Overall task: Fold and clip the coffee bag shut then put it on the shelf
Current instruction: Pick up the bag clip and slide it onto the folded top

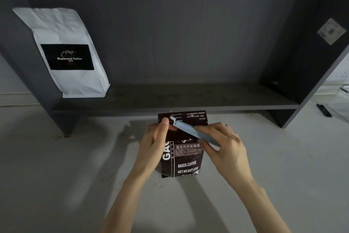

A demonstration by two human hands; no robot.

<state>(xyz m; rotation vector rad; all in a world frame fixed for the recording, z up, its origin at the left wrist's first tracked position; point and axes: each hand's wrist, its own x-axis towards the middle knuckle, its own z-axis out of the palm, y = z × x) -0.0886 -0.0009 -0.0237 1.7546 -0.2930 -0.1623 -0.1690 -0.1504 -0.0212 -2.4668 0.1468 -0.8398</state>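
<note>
A dark brown coffee bag [186, 159] with white lettering stands on the pale table, just in front of the dark grey shelf [188, 98]. Its top flap is folded down toward me, showing upside-down print. My left hand [153, 142] pinches the bag's upper left corner, thumb at the fold. My right hand [224, 144] holds a long grey-blue bag clip [190, 130], which lies slanted across the folded top, its far tip near my left thumb. Whether the clip's jaws grip the fold cannot be made out.
A white coffee bag [64, 51] with a black label leans at the shelf's left end, against the side panel. The shelf's right side panel [302, 74] carries a sticker. A small black object [323, 110] lies on the table at far right.
</note>
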